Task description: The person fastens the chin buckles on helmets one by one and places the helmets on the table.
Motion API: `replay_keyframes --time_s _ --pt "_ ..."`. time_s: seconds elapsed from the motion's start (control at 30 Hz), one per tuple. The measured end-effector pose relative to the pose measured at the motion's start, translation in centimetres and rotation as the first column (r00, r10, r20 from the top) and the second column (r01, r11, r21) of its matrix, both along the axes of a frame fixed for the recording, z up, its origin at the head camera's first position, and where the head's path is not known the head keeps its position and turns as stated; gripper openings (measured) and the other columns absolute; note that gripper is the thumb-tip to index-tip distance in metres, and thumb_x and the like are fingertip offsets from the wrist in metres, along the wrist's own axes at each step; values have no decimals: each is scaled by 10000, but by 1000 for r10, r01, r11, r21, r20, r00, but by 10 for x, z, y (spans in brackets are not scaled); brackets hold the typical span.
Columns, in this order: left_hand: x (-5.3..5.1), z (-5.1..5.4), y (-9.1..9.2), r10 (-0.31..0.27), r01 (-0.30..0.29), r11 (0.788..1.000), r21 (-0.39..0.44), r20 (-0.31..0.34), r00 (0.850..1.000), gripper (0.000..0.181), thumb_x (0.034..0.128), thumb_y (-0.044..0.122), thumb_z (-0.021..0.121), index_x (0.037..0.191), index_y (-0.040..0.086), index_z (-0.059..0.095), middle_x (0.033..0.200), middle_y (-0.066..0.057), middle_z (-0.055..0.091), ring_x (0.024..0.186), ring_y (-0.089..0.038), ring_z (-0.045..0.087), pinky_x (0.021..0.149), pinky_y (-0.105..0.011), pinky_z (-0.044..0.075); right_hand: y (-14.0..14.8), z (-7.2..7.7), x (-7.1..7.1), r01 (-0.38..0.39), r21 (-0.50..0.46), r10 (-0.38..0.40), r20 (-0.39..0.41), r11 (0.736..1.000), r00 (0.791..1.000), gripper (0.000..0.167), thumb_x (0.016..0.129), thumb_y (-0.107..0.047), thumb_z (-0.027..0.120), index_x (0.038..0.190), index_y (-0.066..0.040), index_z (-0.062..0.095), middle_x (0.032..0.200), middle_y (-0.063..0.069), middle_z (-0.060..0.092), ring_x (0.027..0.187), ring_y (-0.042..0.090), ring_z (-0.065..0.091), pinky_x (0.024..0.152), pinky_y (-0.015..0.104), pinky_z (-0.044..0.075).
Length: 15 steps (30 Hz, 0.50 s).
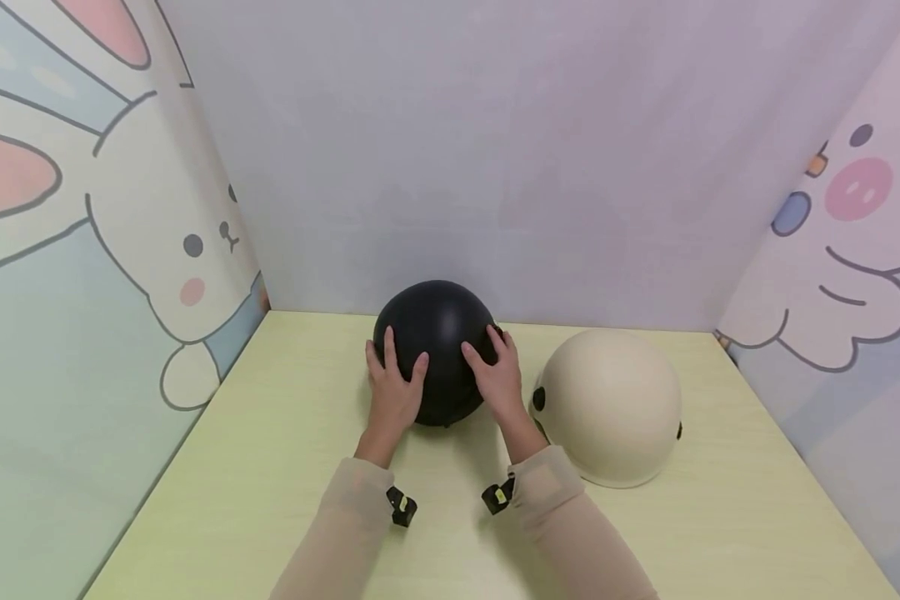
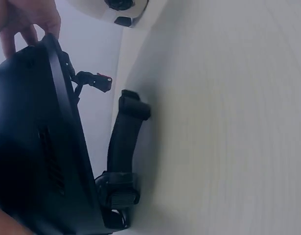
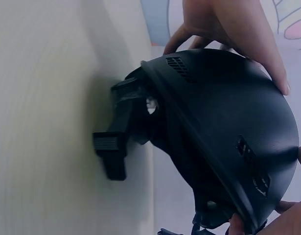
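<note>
A glossy black helmet (image 1: 438, 333) is held between my two hands at the back of the table, its dome facing up. My left hand (image 1: 394, 396) grips its left side with fingers spread. On the opposite side, my right hand (image 1: 498, 379) grips it the same way, near the rim. In the left wrist view, the helmet's rim is tilted and raised off the table, and a black chin strap (image 2: 125, 142) hangs down to the tabletop. A buckle end (image 2: 99, 82) dangles beside it. Vent slots (image 3: 253, 166) show on the shell in the right wrist view.
A cream helmet (image 1: 615, 404) sits on the table just right of my right hand. The pale yellow table (image 1: 285, 500) meets a plain backdrop (image 1: 465, 167) behind the black helmet. Cartoon-printed side walls (image 1: 157, 308) stand left and right.
</note>
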<state>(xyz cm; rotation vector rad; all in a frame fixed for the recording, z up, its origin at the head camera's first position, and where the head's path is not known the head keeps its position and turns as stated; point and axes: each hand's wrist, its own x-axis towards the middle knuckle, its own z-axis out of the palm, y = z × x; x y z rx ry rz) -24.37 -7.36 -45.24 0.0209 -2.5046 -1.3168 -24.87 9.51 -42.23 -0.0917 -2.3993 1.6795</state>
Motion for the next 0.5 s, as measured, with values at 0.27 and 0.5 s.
replay_keyframes --time_s 0.27,0.5 --pt "7 5 6 -2 1 997 77 7 1000 824 968 617 425 1582 226 40 1578 -187 29 1351 -504 230 1017 -624 292 3 14 4 0 111 15 -133 994 991 694 927 -428 649 1506 -142 395 1595 105 123 1432 347 169 1080 562 237" --pt "15 6 15 -1 -2 974 227 15 1000 802 990 579 410 1577 169 48 1544 -231 93 1308 -479 324 1032 -594 289 5 28 9 -14 155 49 -224 988 973 665 916 -415 668 1472 -121 452 1586 96 146 1422 340 198 1070 561 256"
